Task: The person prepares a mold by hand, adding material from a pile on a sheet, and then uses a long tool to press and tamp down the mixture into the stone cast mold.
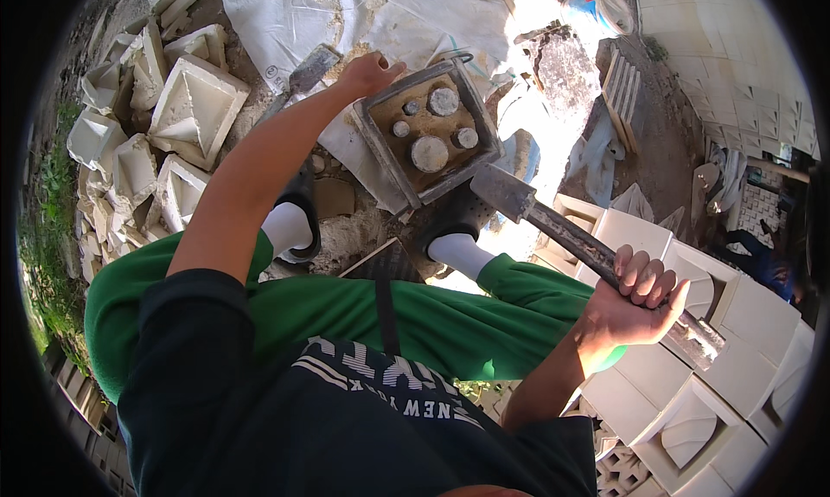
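Note:
Between my feet stands a square grey mould box (373, 142), filled with brown sandy material around several round grey plugs (430, 153) of different sizes. My left hand (370, 73) is at the box's far left corner, fingers curled and thumb close to the rim; whether it grips the rim is hidden. My right hand (641, 300) is wrapped around a long metal tool with a flat blade (566, 233). The tool slants, its broad blade end beside the box's right near corner and its other end past my palm.
White hollow cast blocks (197, 108) lie heaped at the left; more white blocks (657, 371) are stacked at the right. A flat-bladed trowel (313, 68) lies beyond my left forearm. Far off are a white sheet (285, 12), a bucket (598, 12) and slats (621, 99). Another person (769, 268) is at the far right.

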### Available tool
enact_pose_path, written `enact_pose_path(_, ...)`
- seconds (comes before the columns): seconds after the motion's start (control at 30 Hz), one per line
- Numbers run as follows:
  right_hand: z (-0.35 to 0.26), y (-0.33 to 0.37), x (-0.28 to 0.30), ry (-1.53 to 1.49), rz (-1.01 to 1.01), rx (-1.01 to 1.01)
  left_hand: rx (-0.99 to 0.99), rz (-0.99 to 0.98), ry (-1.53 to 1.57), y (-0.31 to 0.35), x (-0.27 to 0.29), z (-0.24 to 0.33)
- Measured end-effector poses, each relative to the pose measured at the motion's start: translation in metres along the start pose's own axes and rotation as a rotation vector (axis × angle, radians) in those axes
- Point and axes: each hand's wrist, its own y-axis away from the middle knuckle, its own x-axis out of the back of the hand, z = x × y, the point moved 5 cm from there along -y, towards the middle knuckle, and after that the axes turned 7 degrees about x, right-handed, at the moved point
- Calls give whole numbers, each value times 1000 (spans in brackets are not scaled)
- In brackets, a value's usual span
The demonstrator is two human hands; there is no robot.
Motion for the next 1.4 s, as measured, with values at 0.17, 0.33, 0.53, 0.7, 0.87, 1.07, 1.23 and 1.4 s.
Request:
enact_pose_path(0.17, -32, -30, 28, -89, -113, -122, 339, -330, 369, -33, -70, -81)
enact_pose_path(0.33, -52, -52, 47, -20, -116, -74, 244, -417, 186, -44, -83, -88)
enact_pose_path(0.53, -50, -59, 41, 20, -44, 24, -148, -318, 30, -66, -89, -118)
enact_pose_path(0.7, -52, -64, 57, 15, -48, -2, -311, -241, -189, -59, -92, -92)
enact_pose_path(0.87, -39, -69, 66, -22, 20, -67, -127, -161, -90, -42, -83, -101)
enact_pose_path(1.07, -38, -72, 65, -114, -50, -90, -68, -163, -23, -1, -88, -122)
enact_pose_path(1.23, -33, -63, 58, -151, -118, -103, 111, -121, -38, 27, -89, -110)
enact_pose_path(1.4, -25, -52, 47, -115, -49, -85, 76, -71, 15, 52, -95, -110)
